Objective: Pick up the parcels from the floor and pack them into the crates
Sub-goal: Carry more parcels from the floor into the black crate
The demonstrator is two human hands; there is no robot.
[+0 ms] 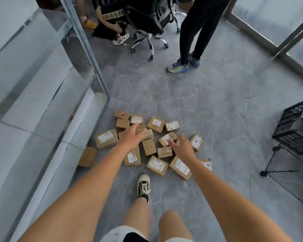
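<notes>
Brown cardboard parcels (pixel 150 142) are scattered on the grey floor (pixel 208 105). The left hand (pixel 129 136) and right hand (pixel 182 147), fingers apart and empty, are stretched over them, probably for grasping. A black plastic crate (pixel 294 126) waits at three o'clock.

Many small brown cardboard parcels (pixel 154 145) lie in a loose heap on the grey floor (pixel 208 105), close to the floor's left edge. Most have white labels stuck on top (some with black writing). They point every which way, some touching, some leaning on each other. One plain parcel (pixel 87 157) lies apart at the left side. A black crate (pixel 294 126) with holes in its walls sits tipped at the floor's right edge.
</notes>
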